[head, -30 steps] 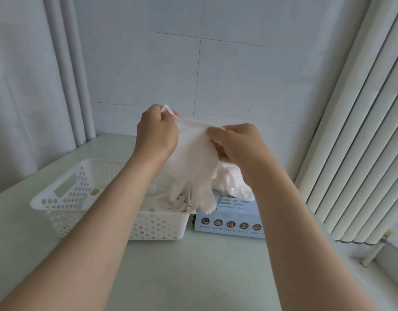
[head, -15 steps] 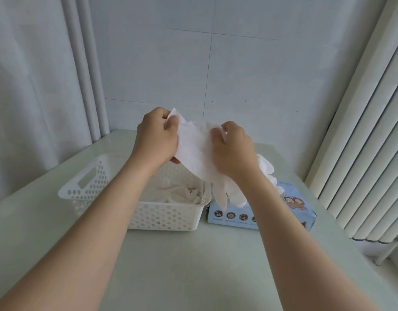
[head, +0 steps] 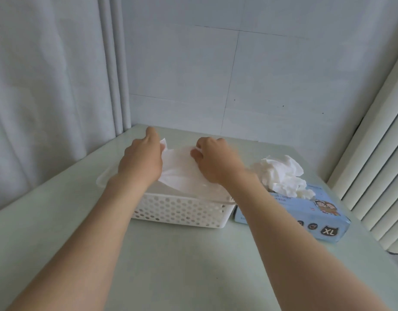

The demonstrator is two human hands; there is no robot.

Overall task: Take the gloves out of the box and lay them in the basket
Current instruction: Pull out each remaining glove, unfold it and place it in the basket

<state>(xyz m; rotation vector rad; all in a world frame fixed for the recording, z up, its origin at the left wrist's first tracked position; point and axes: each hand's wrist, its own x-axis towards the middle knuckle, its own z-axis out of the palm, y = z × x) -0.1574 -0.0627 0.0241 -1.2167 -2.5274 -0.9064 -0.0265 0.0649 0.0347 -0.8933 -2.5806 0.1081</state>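
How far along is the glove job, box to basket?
Done: one glove is out of the box. In hand: the left hand and right hand pinch its edge, spreading it over the basket; it is not yet let go. Left: a bunch of gloves sticks out of the box's top. What lies under the held glove is hidden.

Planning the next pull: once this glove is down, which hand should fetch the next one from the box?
Probably the right hand: the box sits right of the basket, its bunched gloves nearest that hand.
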